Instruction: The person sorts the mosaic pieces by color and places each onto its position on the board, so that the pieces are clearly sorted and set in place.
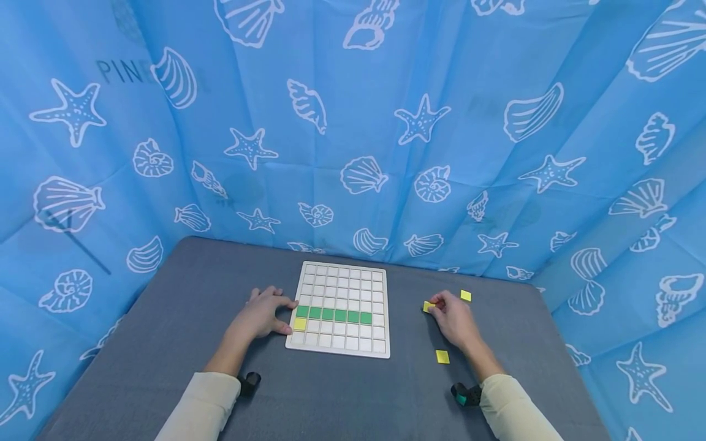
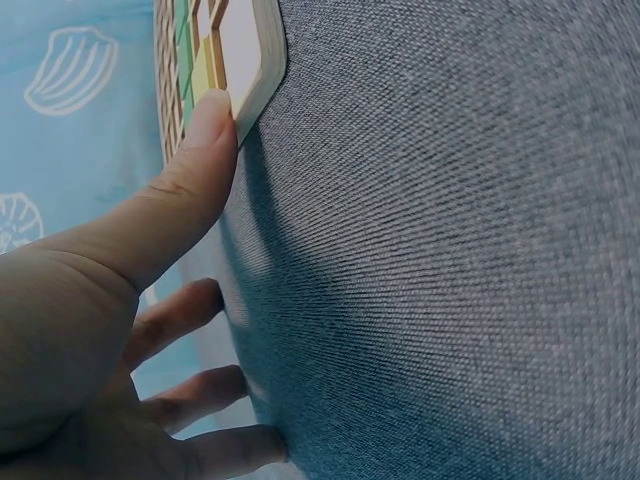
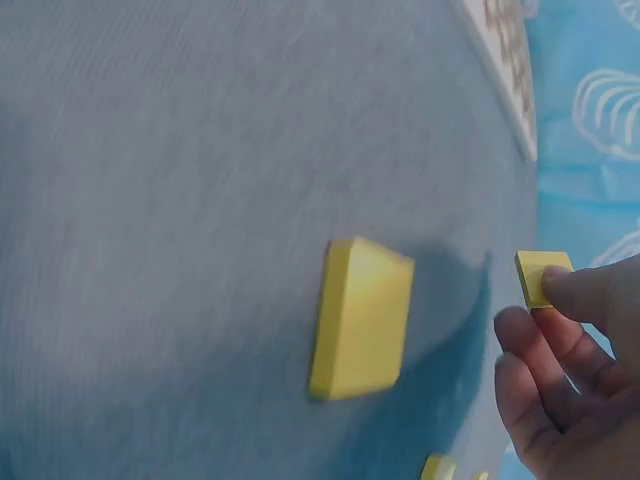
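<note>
A white grid board [image 1: 337, 350] lies on the grey table, with a row of several green tiles [image 1: 328, 314] across it. Just below that row's left end sits one yellow tile [image 1: 299, 324]. My left hand [image 1: 263, 315] rests at the board's left edge, its thumb [image 2: 207, 130] touching the rim near the yellow tile and its other fingers spread. To the right of the board, my right hand [image 1: 455, 318] pinches a yellow tile [image 3: 540, 277] between thumb and fingers, over the table.
Two loose yellow tiles lie on the table by the right hand: one tile [image 1: 466, 296] beyond it, another tile [image 1: 442, 356] nearer the front. A blue curtain [image 1: 342, 135] with white shell and starfish prints hangs behind the table [image 1: 353, 398] and along its sides.
</note>
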The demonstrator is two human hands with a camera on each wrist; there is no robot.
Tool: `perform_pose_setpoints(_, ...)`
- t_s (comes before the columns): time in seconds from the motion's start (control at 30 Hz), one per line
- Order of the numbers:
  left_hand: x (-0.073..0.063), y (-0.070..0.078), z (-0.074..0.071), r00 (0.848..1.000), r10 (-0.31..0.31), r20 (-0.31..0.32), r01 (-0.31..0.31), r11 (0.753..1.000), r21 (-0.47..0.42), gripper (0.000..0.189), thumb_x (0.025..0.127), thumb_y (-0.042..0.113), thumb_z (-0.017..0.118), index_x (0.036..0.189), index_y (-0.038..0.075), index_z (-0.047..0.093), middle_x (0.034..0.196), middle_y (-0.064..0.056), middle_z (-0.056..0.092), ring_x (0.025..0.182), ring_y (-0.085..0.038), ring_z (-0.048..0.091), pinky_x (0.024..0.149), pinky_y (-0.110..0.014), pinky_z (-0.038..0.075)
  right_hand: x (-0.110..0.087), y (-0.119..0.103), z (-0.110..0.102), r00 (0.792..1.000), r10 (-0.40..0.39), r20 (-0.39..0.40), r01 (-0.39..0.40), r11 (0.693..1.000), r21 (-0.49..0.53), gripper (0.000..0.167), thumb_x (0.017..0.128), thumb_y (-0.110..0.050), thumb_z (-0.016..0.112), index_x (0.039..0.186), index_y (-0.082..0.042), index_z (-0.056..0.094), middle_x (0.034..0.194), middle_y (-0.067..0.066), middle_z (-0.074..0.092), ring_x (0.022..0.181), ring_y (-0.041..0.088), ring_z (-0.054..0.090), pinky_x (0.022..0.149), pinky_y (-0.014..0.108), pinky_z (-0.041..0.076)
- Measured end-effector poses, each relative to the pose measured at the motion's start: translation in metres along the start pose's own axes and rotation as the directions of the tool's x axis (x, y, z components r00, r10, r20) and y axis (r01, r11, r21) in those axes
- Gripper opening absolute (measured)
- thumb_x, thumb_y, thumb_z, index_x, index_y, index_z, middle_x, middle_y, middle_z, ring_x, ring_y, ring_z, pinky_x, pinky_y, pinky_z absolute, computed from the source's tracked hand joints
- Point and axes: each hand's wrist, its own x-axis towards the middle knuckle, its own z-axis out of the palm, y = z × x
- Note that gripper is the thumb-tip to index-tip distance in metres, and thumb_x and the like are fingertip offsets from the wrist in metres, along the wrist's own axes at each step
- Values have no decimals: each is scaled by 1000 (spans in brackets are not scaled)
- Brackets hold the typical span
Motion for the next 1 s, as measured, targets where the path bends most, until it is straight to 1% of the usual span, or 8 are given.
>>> perform_pose_setpoints(0.1,0,1,0,1000,-4,0,4,1000,3,66,74,33,90,136,27,67,157,-16,46,138,-45,38,105,-66,42,-1,-7,4,999,-32,-22,33,999,39,11,97,-8,68,107,-3,67,99,12,71,88,22,63,78,39,52)
perform_pose_setpoints(0.23,-1,1,0,1000,-7,-2,7,1000,0,66,75,33,90,136,27,67,157,-17,45,138,-44,37,105,-66,42,-2,-17,8,998,-57,-38,59,996,72,11,97,-9,69,106,-5,68,96,10,70,86,20,62,75,34,50)
perform_pose_setpoints(0.4,-1,1,0,1000,-14,5,14,1000,-3,67,74,33,90,137,27,67,157,-16,45,136,-43,38,105,-65,43,-2,-33,12,998,-51,-32,54,994,100,12,96,-11,70,107,-7,69,96,8,70,84,18,60,73,29,49)
perform_pose_setpoints(0.57,0,0,0,1000,-13,11,13,1000,-5,67,75,33,90,137,27,67,157,-16,45,137,-43,38,105,-65,42,-3,-50,17,999,-27,-24,30,988,149,13,96,-13,70,109,-7,70,96,8,69,84,17,59,72,27,48)
perform_pose_setpoints(0.67,1,1,-1,1000,-17,14,17,1000,-8,66,75,34,90,137,28,67,158,-15,45,137,-42,38,105,-64,42,-3,-58,22,999,-29,-19,32,981,193,12,97,-12,70,108,-8,70,96,7,69,82,16,59,71,26,47)
perform_pose_setpoints(0.87,0,1,0,1000,-8,2,8,1000,-9,66,74,34,91,135,28,68,156,-16,46,133,-40,40,103,-62,44,-5,-74,36,997,-81,-13,81,958,276,11,95,-10,71,106,-9,71,93,6,69,79,13,59,67,23,48)
perform_pose_setpoints(1.0,0,0,-1,1000,2,-4,-2,1000,-13,66,74,33,91,135,27,68,156,-17,46,133,-41,40,102,-62,45,-8,-85,47,996,-84,1,79,948,310,11,94,-9,73,104,-10,72,92,5,69,79,12,59,67,23,48)
